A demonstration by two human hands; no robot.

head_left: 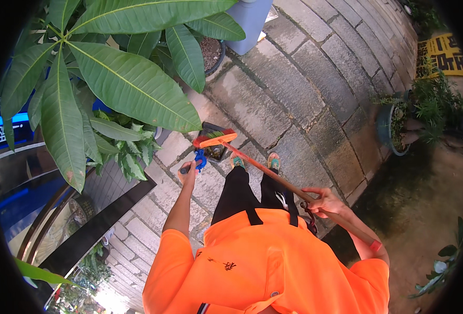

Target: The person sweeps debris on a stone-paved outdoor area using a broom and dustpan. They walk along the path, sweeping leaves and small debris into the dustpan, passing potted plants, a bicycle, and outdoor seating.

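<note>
My right hand (323,202) is closed round the long wooden handle of a broom (260,168), which slants away to the far left. Its orange head with red bristles (218,140) lies over a black dustpan (214,153) on the paving. Some dark debris and bits of green show in the pan, partly hidden by the broom head. My left hand (186,172) is wrapped round a dark handle, seen nearly end-on, that appears to belong to the dustpan. A bright blue piece (200,159) sits between that hand and the pan. My feet stand just right of the pan.
A large-leaved potted plant (132,83) overhangs the far left, beside a grey box-like object (248,26). Another potted plant (399,128) stands at the right, near a yellow mat (441,57). A dark-framed edge (95,225) runs along the left. Stone paving (310,152) covers the ground.
</note>
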